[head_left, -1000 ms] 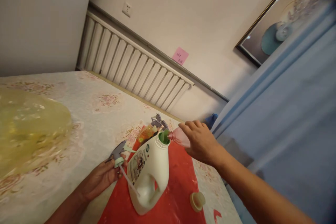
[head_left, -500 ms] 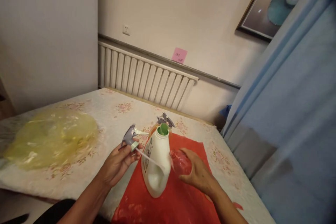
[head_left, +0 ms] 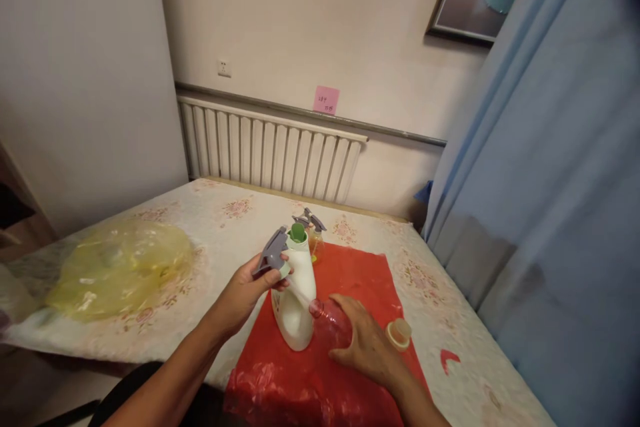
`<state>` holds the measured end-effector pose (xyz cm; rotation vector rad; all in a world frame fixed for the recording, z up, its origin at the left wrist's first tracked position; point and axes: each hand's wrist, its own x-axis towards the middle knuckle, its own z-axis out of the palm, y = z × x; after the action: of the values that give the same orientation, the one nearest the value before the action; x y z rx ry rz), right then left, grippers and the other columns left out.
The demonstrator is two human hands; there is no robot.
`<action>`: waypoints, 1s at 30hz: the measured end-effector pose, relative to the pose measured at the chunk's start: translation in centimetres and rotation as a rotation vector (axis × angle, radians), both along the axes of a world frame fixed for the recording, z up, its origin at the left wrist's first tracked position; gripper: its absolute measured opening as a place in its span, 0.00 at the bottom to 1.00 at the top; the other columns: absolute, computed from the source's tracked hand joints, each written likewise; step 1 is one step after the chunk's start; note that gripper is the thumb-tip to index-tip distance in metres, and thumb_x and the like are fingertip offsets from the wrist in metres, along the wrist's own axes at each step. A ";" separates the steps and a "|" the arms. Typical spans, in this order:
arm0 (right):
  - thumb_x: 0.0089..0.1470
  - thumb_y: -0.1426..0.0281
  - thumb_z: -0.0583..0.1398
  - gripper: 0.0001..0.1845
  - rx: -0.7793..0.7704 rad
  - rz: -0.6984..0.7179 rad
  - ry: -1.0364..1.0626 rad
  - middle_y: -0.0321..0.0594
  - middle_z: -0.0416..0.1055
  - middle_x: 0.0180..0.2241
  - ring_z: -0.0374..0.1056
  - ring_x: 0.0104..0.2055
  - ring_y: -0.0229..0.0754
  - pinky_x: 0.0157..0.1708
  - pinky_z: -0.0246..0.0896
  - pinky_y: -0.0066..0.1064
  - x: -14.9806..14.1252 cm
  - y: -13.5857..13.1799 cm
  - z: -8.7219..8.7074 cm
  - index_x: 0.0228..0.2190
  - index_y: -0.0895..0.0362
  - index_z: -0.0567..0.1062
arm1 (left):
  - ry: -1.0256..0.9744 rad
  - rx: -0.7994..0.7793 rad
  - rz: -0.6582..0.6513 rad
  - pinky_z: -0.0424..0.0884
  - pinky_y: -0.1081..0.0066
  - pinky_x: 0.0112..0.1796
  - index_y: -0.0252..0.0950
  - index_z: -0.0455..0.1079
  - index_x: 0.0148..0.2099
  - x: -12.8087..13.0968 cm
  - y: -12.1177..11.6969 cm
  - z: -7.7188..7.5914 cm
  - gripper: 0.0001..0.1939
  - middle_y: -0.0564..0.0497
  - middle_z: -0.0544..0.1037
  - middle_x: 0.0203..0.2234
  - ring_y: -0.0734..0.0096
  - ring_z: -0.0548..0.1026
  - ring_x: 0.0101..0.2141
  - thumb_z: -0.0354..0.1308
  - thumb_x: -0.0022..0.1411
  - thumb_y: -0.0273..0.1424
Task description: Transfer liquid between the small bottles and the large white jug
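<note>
My left hand (head_left: 253,287) is closed around a grey trigger spray head (head_left: 273,252), whose pale tube (head_left: 300,293) slants down to the right. The tube's end meets the mouth of a clear plastic bottle (head_left: 331,321); whether it has entered cannot be made out. My right hand (head_left: 364,340) grips that bottle, tilted with its neck toward the left. Behind the tube, a white jug (head_left: 294,325) with a green spout in its open neck stands upright on a red sheet (head_left: 360,273).
Behind the jug stand spray bottles with grey heads (head_left: 311,219). A cream cap (head_left: 399,333) sits right of my right hand, near a red scrap (head_left: 449,360). A yellow plastic bag (head_left: 125,270) lies left on the flowered cover (head_left: 235,233). A blue curtain (head_left: 540,213) hangs right.
My left hand has brought the spray head right, across the jug, and the tube's end has come to the bottle's mouth. The view has shifted, revealing the cream cap.
</note>
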<state>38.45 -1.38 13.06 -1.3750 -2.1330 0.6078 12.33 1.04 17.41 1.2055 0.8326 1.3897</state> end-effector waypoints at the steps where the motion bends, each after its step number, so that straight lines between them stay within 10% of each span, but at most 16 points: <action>1: 0.35 0.74 0.66 0.44 0.003 0.005 0.009 0.46 0.63 0.58 0.58 0.60 0.52 0.60 0.52 0.44 -0.1 -0.2 0.1 0.57 0.54 0.63 | 0.018 -0.003 -0.023 0.69 0.68 0.37 0.35 0.73 0.48 0.5 -0.1 -0.1 0.17 0.49 0.79 0.35 0.68 0.74 0.32 0.64 0.55 0.33; 12: 0.29 0.77 0.69 0.47 -0.011 0.053 0.232 0.47 0.65 0.58 0.61 0.58 0.54 0.58 0.55 0.46 -0.7 -0.9 0.1 0.55 0.55 0.65 | 0.310 0.070 -0.241 0.65 0.68 0.42 0.39 0.72 0.51 5.4 -1.4 -2.4 0.17 0.52 0.78 0.35 0.63 0.72 0.39 0.60 0.58 0.31; 30: 0.31 0.77 0.69 0.46 -0.251 0.076 0.527 0.41 0.71 0.54 0.67 0.54 0.51 0.55 0.62 0.44 -1.5 -1.3 -0.4 0.56 0.53 0.65 | -0.204 -0.097 -0.187 0.65 0.67 0.48 0.38 0.71 0.51 7.5 -2.1 -4.7 0.18 0.48 0.79 0.43 0.62 0.73 0.46 0.60 0.59 0.35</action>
<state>36.99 -2.66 12.64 -1.0981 -1.7266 1.1578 19.88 -1.06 12.71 1.0209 0.6206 1.2797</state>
